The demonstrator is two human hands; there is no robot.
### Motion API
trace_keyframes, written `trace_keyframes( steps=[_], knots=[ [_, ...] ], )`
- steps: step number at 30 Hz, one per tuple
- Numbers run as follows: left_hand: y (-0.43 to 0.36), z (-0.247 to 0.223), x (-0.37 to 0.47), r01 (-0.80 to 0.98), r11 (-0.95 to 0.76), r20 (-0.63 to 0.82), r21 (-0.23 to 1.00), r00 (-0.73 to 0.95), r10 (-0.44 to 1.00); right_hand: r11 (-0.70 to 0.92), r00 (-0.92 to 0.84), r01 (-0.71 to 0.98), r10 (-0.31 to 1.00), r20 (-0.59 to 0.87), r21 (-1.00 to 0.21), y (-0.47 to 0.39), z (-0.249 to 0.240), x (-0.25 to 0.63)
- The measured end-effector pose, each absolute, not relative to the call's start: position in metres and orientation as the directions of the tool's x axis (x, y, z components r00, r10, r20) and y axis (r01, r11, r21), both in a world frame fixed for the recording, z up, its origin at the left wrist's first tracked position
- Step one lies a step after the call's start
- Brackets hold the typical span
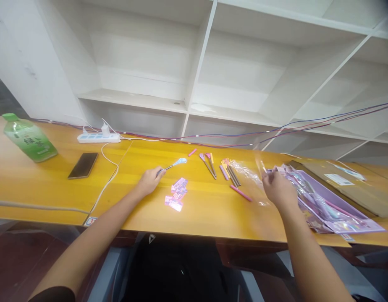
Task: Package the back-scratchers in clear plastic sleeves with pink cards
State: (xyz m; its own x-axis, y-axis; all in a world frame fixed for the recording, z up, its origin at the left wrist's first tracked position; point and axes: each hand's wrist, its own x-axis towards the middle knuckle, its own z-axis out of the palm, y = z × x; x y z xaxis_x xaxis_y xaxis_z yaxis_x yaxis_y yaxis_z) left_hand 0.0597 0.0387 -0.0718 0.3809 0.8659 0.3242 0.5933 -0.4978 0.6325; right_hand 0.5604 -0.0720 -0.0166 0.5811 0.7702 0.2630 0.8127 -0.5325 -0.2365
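My left hand (150, 181) is closed around the handle of a small rod with a blue claw-shaped head (180, 161), held over the table. Pink and white paper slips (179, 188) lie just to its right. My right hand (279, 187) pinches a clear plastic wrapper (260, 164) near the lilac box (354, 226), which holds several wrapped items. Between my hands lie rods with purple and pink claw heads (208, 156), rods with orange heads (225, 161) and a pink tube (241, 193). More clear plastic (246, 171) lies beside them.
A green bottle (33, 140), a dark phone (83, 165) and a white power strip (98, 137) are at the left. A cardboard box (345, 184) lies at the right. Cables run along the table's back edge, before white shelves (134, 100).
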Motion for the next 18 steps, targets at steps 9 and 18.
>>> trace_keyframes(
  steps=[9,18],
  knots=[
    [0.041,-0.075,0.061,0.461,-0.592,0.393,0.661,0.459,0.797,0.097,0.567,0.730,0.468,0.679,-0.677,-0.055,0.034,0.513],
    [0.047,-0.079,0.057,0.332,-0.686,0.526,0.648,0.456,0.718,0.583,0.670,0.462,0.265,0.693,-0.669,-0.031,0.049,0.476]
  ],
)
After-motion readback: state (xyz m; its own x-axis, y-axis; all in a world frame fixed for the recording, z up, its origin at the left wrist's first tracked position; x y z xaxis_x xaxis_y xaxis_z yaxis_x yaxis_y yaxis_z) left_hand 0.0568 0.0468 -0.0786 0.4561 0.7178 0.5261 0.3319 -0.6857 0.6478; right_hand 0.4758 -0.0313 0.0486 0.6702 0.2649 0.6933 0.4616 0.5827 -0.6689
